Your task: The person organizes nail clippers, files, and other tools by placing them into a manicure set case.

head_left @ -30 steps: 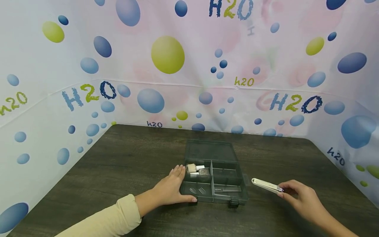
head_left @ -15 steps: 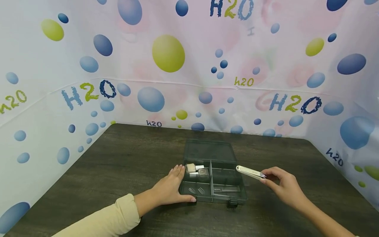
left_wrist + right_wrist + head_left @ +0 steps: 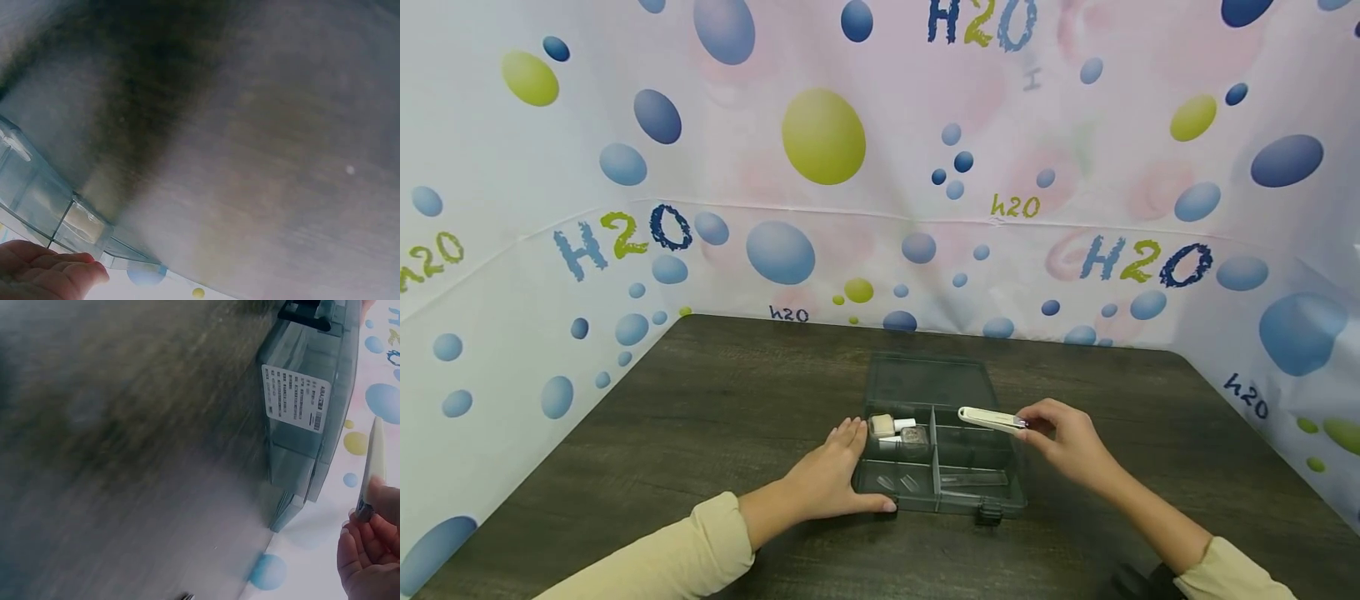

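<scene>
My right hand [image 3: 1067, 437] pinches cream nail clippers [image 3: 988, 418] by their metallic end, holding them over the box's back right compartment. In the right wrist view the clippers [image 3: 376, 453] point up from the thumb and fingers. A smoky clear divided box [image 3: 937, 502] lies with its lid [image 3: 928, 382] folded back. My left hand [image 3: 829, 477] rests against its left side, fingers straight and thumb along the front edge. Two nail polish bottles, one cream [image 3: 882, 426] and one greyish glittery [image 3: 914, 437], lie in the back left compartment.
Small clear pieces [image 3: 886, 482] lie in the front left compartment, and a long clear item [image 3: 973, 480] in the front right one. A dark latch [image 3: 989, 512] juts from the front. Behind the dark table [image 3: 760, 375] hangs a patterned sheet [image 3: 827, 292].
My right hand has carried the nail clippers left and slightly up, from beside the box to over its back right compartment. The left hand and box have stayed in place.
</scene>
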